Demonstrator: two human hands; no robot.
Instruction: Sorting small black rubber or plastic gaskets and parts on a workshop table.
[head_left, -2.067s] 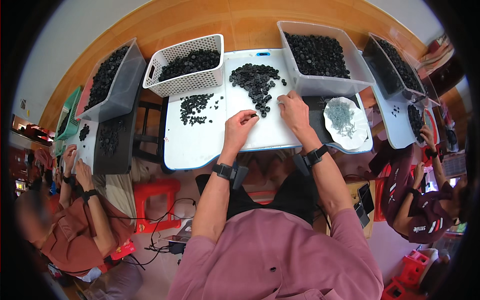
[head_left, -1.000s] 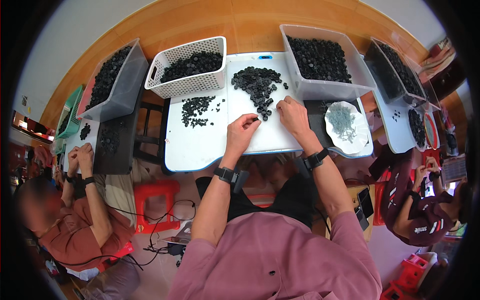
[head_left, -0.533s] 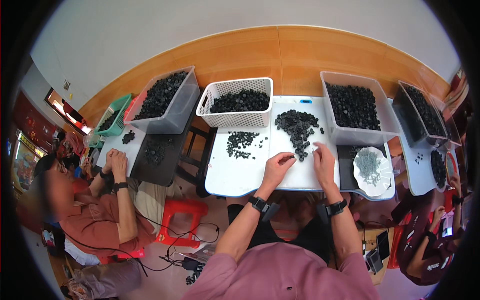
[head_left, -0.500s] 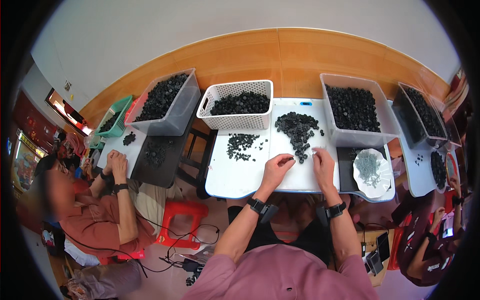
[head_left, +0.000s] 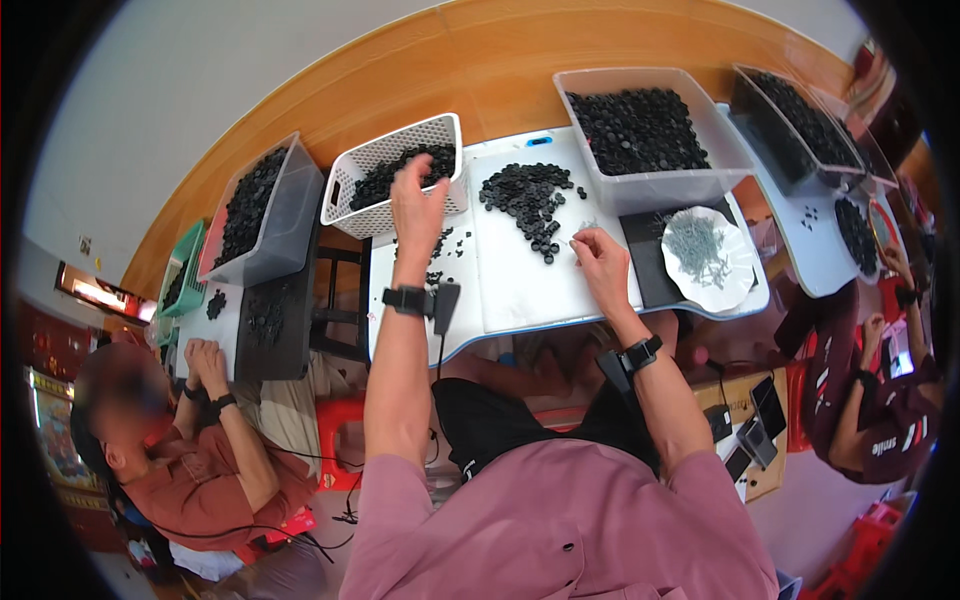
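My left hand (head_left: 417, 208) is over the near side of the white perforated basket (head_left: 456, 192), with its fingers apart and slightly blurred. Nothing shows in it. Inside the basket lie many small round black parts (head_left: 382, 183). My right hand (head_left: 604, 266) is at the white tabletop (head_left: 520, 297), right of a pile of black round parts (head_left: 525, 190). Its thumb and fingertips are pinched together; whatever they may hold is too small to make out. Thin grey pieces (head_left: 588, 226) lie just beyond those fingertips. My left forearm partly covers some smaller black parts (head_left: 440, 275).
A clear bin (head_left: 655, 187) of black parts stands at the back right. In front of it, a white scalloped dish (head_left: 731, 280) of thin grey pieces rests on a black mat (head_left: 645, 245). Co-workers sit left (head_left: 215, 450) and right (head_left: 850, 400). Another clear bin (head_left: 277, 225) stands left.
My left hand has gone from the near tip of the pile to over the white basket, and its pinched fingers have spread. My right hand stays beside the pile. The view has turned.
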